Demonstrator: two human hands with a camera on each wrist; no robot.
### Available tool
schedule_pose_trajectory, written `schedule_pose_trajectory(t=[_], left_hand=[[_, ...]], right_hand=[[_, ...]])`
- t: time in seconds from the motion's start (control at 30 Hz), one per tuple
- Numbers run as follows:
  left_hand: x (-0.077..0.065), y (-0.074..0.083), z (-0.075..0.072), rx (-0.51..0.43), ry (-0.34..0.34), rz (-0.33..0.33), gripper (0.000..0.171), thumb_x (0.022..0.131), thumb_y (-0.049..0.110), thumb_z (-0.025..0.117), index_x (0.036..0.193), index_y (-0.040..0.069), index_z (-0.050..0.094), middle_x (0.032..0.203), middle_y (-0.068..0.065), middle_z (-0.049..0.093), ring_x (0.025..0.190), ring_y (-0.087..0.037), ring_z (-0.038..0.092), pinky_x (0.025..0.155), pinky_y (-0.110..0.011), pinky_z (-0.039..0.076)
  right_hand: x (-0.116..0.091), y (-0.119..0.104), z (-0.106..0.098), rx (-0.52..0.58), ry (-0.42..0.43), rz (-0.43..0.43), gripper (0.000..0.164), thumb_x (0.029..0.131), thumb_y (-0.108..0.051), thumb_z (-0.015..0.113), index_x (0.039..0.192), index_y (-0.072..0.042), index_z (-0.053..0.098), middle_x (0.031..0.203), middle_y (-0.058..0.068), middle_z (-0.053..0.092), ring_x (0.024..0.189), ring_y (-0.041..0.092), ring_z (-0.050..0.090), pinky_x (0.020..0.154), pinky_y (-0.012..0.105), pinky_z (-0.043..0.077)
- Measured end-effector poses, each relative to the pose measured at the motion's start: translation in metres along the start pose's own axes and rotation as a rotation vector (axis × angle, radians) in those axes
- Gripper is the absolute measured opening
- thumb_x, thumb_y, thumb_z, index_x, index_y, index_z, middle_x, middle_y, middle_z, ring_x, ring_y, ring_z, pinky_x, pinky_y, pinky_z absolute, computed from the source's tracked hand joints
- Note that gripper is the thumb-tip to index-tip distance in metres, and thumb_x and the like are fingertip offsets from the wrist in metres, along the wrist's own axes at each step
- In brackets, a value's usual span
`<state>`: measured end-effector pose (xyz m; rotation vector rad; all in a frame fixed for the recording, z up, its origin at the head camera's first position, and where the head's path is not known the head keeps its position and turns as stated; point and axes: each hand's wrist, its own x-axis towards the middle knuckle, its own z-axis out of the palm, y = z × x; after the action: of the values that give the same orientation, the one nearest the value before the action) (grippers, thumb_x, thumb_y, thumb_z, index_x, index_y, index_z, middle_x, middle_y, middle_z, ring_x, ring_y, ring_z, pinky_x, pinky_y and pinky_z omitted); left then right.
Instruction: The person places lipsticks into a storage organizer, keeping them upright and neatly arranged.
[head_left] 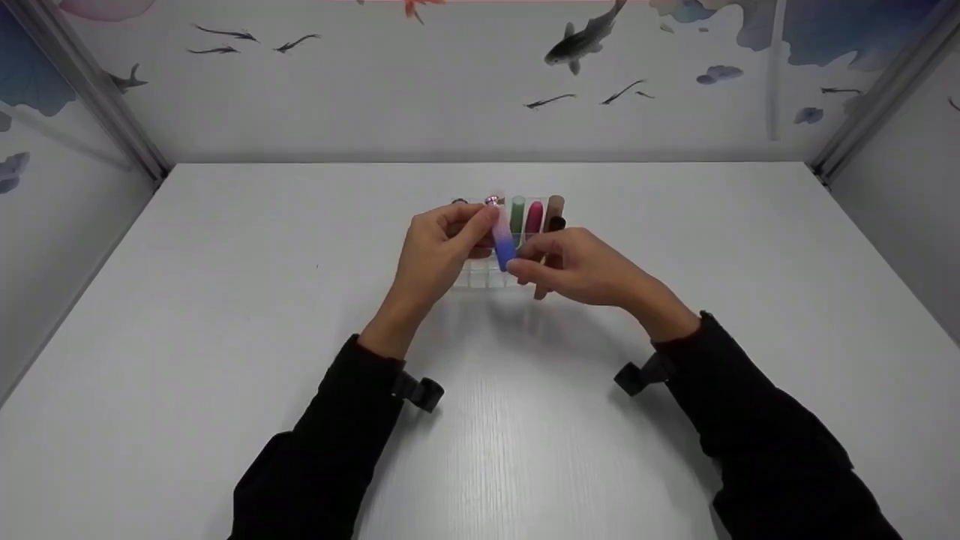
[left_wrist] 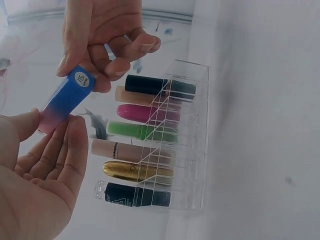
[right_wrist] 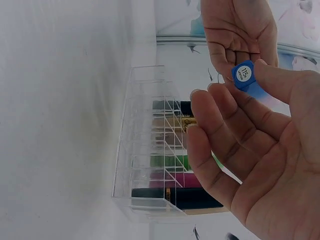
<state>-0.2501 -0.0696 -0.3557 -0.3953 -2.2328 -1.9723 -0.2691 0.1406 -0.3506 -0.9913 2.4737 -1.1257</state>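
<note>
A lipstick (head_left: 503,249), pink fading to blue with a round label on its blue end, is held tilted between the two hands. My left hand (head_left: 444,247) pinches its pink end between thumb and fingers. At the blue end, my right hand (head_left: 577,266) has its thumb and a finger on the tube, the other fingers loosely bent. Behind the hands stands a clear divided lipstick holder (left_wrist: 204,135). In the left wrist view it bears a black tube (left_wrist: 145,84), a magenta one (left_wrist: 140,113), a green one (left_wrist: 132,131), a gold one (left_wrist: 127,171) and several others.
The holder stands on a white table (head_left: 480,420), its front part behind the hands in the head view. Printed panels (head_left: 420,97) with fish rise at the back and sides. A small dark camera (head_left: 426,394) sits at the left cuff, another (head_left: 634,379) at the right.
</note>
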Motion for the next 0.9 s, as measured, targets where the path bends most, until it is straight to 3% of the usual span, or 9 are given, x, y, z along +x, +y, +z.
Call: schedule_pose_trajectory(t=[0.23, 0.47, 0.77, 0.9], left_hand=[[0.0, 0.002, 0.001, -0.012, -0.005, -0.017, 0.03, 0.091, 0.032, 0.061, 0.108, 0.009, 0.069, 0.091, -0.009, 0.07, 0.081, -0.018, 0.07, 0.073, -0.03, 0.057], [-0.011, 0.027, 0.002, 0.016, -0.008, -0.018, 0.028, 0.094, 0.022, 0.058, 0.111, 0.001, 0.067, 0.093, -0.015, 0.068, 0.081, -0.02, 0.069, 0.073, -0.032, 0.057], [-0.012, 0.028, 0.003, -0.002, -0.017, -0.027, 0.029, 0.094, 0.022, 0.058, 0.111, 0.001, 0.067, 0.093, -0.014, 0.067, 0.082, -0.02, 0.069, 0.074, -0.034, 0.057], [-0.012, 0.027, 0.003, 0.001, -0.02, -0.028, 0.028, 0.094, 0.022, 0.058, 0.111, 0.002, 0.067, 0.092, -0.015, 0.066, 0.082, -0.02, 0.069, 0.074, -0.032, 0.057]], right_hand=[[0.0, -0.002, 0.002, -0.015, -0.006, -0.002, 0.029, 0.093, -0.044, 0.055, 0.097, -0.018, 0.067, 0.083, 0.0, 0.068, 0.07, 0.026, 0.069, 0.067, 0.037, 0.054], [0.0, -0.005, 0.003, -0.013, -0.012, -0.001, 0.03, 0.093, -0.045, 0.054, 0.096, -0.018, 0.068, 0.083, 0.001, 0.068, 0.07, 0.026, 0.069, 0.066, 0.035, 0.054], [-0.002, -0.021, 0.008, -0.031, -0.012, 0.027, 0.023, 0.096, -0.029, 0.055, 0.096, -0.01, 0.067, 0.083, 0.005, 0.068, 0.068, 0.022, 0.068, 0.065, 0.038, 0.055], [0.001, -0.007, 0.01, -0.01, -0.016, 0.02, 0.026, 0.094, -0.036, 0.055, 0.094, -0.014, 0.068, 0.083, 0.006, 0.069, 0.069, 0.024, 0.068, 0.066, 0.043, 0.055]])
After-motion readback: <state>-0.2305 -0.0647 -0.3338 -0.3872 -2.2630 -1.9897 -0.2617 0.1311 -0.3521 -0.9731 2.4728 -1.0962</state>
